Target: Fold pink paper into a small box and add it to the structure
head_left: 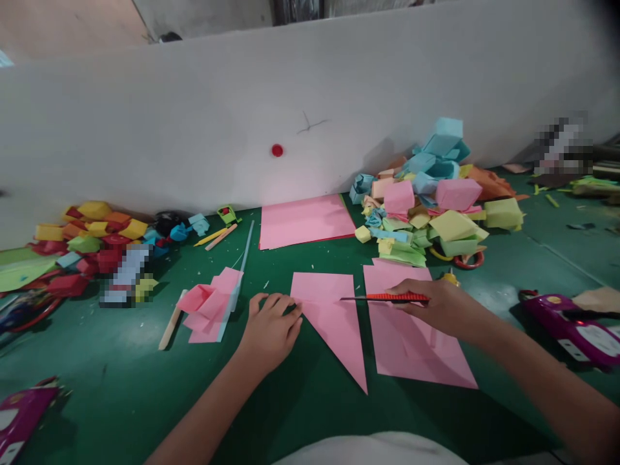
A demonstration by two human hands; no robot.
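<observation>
Both forearms come in from the bottom of my view, bare and angled toward each other. Left hand (270,330) is palm down, fingers loosely spread and pointing up and right, tips pressed flat. Right hand (433,305) sits a bit further out, knuckles up, fingers curled closed in a pinch grip, pointing left. Hands are near each other but apart.

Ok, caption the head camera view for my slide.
Left hand at the edge of a pink paper triangle, right hand holding a red-handled cutter over it.
</observation>
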